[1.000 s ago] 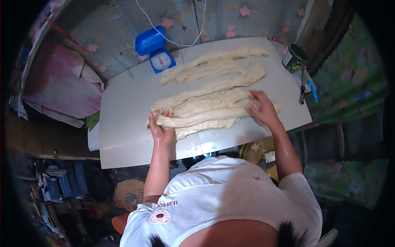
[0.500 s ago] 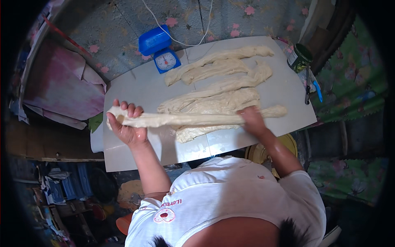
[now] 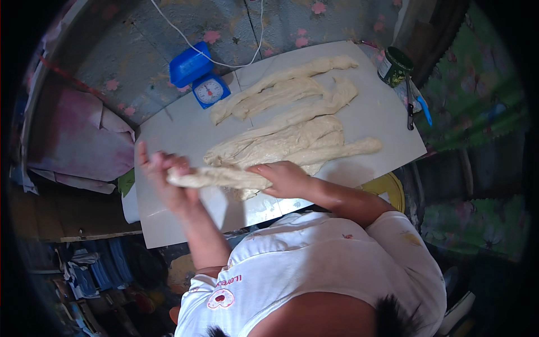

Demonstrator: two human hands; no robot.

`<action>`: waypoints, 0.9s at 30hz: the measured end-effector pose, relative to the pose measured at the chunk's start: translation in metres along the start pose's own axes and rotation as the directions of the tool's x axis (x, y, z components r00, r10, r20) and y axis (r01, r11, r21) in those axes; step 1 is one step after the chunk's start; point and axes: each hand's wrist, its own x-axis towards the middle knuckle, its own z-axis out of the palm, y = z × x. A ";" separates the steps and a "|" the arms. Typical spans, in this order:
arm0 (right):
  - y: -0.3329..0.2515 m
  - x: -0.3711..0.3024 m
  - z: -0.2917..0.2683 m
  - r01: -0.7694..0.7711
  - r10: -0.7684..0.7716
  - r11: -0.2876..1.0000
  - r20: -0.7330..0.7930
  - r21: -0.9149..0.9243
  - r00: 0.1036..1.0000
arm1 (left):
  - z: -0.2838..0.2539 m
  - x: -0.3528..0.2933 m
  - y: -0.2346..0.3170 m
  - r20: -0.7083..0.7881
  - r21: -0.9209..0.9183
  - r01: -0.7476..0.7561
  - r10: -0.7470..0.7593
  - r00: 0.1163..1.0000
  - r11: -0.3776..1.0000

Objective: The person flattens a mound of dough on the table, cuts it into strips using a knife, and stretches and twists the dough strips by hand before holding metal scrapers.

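We have our left hand [image 3: 163,180] closed around the left end of a long strip of dough [image 3: 216,177], blurred as it lifts that end just above the bench [image 3: 179,129]. Our right hand [image 3: 286,178] lies palm down over the same strip further right, fingers loosely curled on it, pressing it near the bench's near edge. Just beyond lies a pile of more dough strips [image 3: 286,135], stretching toward the far right corner. At the far left edge stands a blue kitchen scale [image 3: 201,78] with a round dial. At the far right corner sits a dark green tin [image 3: 394,66], with a blue-handled tool [image 3: 424,109] beside it.
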 end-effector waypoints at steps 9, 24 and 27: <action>0.020 -0.021 -0.039 0.037 0.038 0.918 -0.181 0.395 0.983 | -0.035 -0.010 -0.011 0.297 0.942 -0.241 -0.248 0.922 0.233; 0.115 -0.116 -0.077 -0.444 0.297 0.843 -0.427 -0.303 0.854 | -0.034 0.035 0.087 0.113 0.610 -0.052 -0.021 0.993 0.790; 0.116 -0.106 -0.101 -0.569 0.637 0.763 -0.209 0.308 0.742 | -0.082 0.042 0.072 -0.090 0.671 0.051 0.014 0.996 0.740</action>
